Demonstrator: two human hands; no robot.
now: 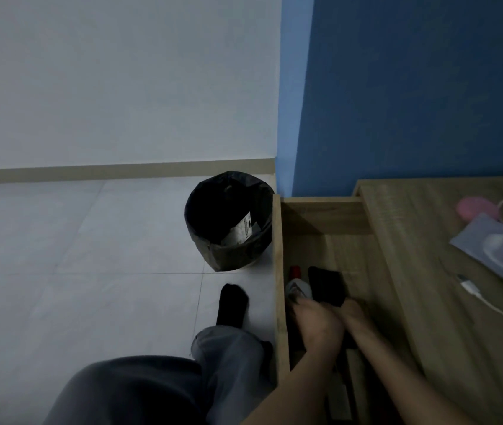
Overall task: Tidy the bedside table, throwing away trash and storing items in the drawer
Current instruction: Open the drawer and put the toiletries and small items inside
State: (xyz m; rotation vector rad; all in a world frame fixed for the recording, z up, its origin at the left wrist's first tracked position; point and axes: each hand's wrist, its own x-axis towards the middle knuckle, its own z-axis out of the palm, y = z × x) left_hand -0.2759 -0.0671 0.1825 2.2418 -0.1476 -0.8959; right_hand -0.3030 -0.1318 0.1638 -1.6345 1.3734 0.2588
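The drawer (330, 246) is pulled out, and both hands are down inside it. The left hand (316, 322) and right hand (351, 309) meet over a dark item (325, 285) beside a pale object (297, 289); motion blur hides each grip, so I cannot tell what either holds. The bin (228, 222) on the floor already has paper in it. The surface (422, 271) still carries a white cable (471, 286), a flat pouch (495, 250) and a pink thing (474, 207), so the job looks about half done.

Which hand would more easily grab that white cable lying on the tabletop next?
Probably the right hand: it sits in the open drawer on the side nearer the tabletop, where the white cable lies. The left hand is farther off, by the drawer's outer wall.
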